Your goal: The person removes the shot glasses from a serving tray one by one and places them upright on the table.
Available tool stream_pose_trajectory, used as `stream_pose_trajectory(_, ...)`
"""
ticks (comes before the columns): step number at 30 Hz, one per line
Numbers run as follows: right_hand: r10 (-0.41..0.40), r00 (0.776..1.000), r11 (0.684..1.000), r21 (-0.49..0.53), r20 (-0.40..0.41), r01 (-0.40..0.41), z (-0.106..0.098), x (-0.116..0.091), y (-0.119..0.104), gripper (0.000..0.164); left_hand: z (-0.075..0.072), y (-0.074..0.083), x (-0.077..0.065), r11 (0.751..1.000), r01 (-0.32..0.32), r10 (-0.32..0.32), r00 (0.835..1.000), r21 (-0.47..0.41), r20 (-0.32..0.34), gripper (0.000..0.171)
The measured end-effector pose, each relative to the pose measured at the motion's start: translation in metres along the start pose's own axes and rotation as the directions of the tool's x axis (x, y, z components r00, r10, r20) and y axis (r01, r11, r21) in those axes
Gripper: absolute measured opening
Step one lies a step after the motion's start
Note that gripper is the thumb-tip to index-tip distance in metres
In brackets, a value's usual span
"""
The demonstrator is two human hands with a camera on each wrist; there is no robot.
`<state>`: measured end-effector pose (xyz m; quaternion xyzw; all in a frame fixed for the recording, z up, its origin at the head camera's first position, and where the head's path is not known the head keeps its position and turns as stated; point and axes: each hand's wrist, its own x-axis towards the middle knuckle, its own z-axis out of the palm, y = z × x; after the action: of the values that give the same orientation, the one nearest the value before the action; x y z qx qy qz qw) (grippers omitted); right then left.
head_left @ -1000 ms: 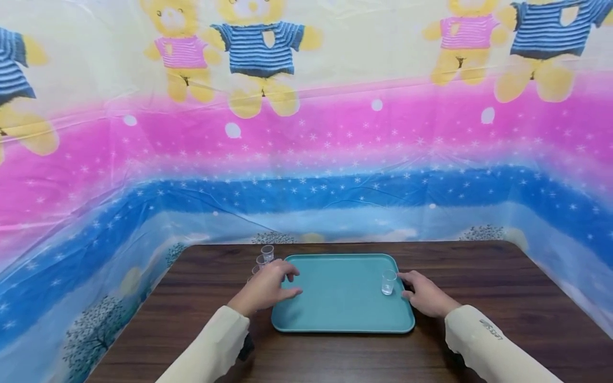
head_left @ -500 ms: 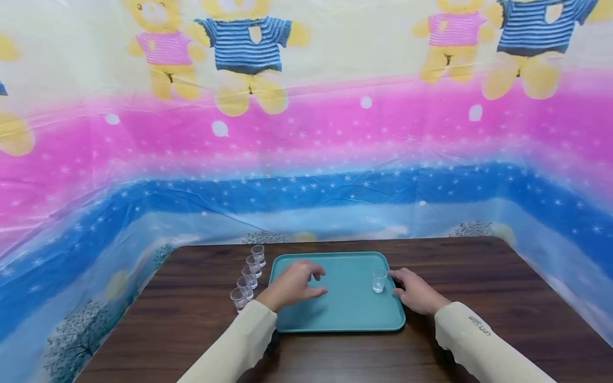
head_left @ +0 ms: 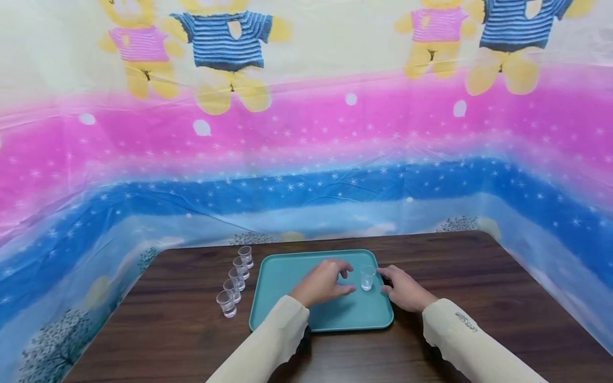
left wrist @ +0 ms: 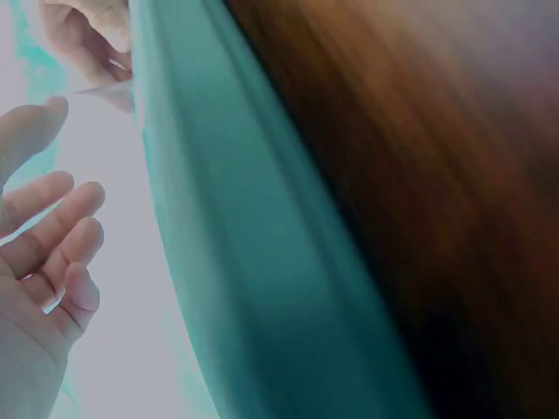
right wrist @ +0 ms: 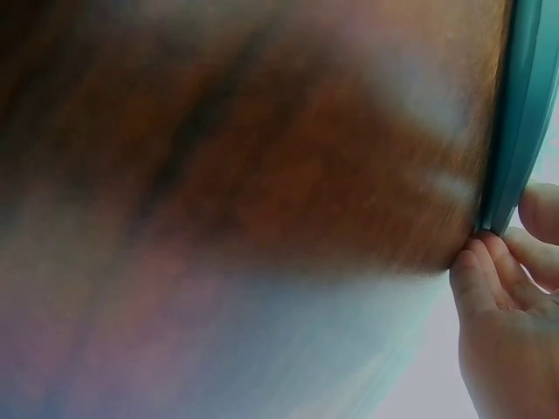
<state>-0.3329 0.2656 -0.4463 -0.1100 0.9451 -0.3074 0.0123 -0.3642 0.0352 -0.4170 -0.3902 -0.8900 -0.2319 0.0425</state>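
Note:
A small clear shot glass (head_left: pixel 367 278) stands upright near the right side of a teal tray (head_left: pixel 282 276). Over the tray, my left hand (head_left: pixel 325 282) is just left of the glass, thumb and fingers apart, holding nothing. The left wrist view shows that hand (left wrist: pixel 44 253) with fingers loosely bent. My right hand (head_left: pixel 407 289) is on the other side of the glass, at the tray's right rim. Its fingertips touch the tray edge (right wrist: pixel 515 113) in the right wrist view, the thumb apart from them.
Several more clear shot glasses (head_left: pixel 226 304) stand in a slanting row on the dark wooden table (head_left: pixel 182 319), left of the tray. A printed cloth with bears (head_left: pixel 306 154) hangs behind and around the table.
My left hand has moved right, from the tray's left edge to close by the single glass. The right hand keeps its place at the rim. The head view has shifted, exposing the row of glasses.

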Motion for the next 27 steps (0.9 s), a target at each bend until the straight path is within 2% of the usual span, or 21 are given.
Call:
stream_pose_trajectory(4,-0.007,1.000,1.000,0.006,0.000,0.007,0.000,0.000,-0.001,0.045,0.006,0.006,0.009,1.000,0.006,-0.006,1.000,0.000,-0.017,0.038)
stream_pose_trajectory(10,-0.021,1.000,1.000,0.004,0.002,0.021,-0.001,0.000,-0.001,0.045,0.012,0.014,0.022,0.997,0.071,-0.071,0.997,-0.017,-0.023,0.043)
stream_pose_trajectory(15,-0.012,1.000,1.000,0.008,0.010,0.012,-0.001,0.001,-0.001,0.045,0.017,0.020,0.031,0.998,0.057,-0.058,0.998,-0.039,-0.025,0.039)
stream_pose_trajectory(21,-0.010,1.000,1.000,-0.004,0.002,0.010,-0.002,0.001,0.001,0.045,0.020,0.025,0.035,0.997,0.047,-0.048,0.999,-0.068,-0.013,0.030)
stream_pose_trajectory(27,-0.004,1.000,1.000,-0.013,0.005,0.004,-0.002,0.001,0.000,0.045,0.011,0.027,0.031,0.997,0.043,-0.044,0.999,-0.059,-0.021,0.030)
